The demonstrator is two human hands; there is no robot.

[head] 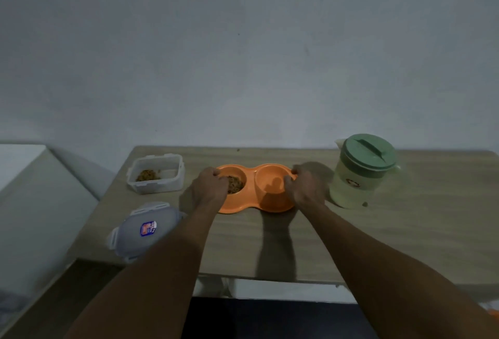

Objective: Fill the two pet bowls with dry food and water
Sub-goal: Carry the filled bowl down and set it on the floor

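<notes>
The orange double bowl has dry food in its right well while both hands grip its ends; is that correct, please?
Not quite: the head view shows the dry food in the left well of the orange double bowl. The left hand and right hand do grip its ends.

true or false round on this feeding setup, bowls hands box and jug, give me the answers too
1. The left bowl of the orange feeder holds dry food. True.
2. The food container has its lid on. False: the lid lies on the table, nearer the person.
3. The left hand and right hand each grip one end of the orange feeder. True.
4. The pitcher stands left of the orange feeder. False: it stands to its right.
</notes>
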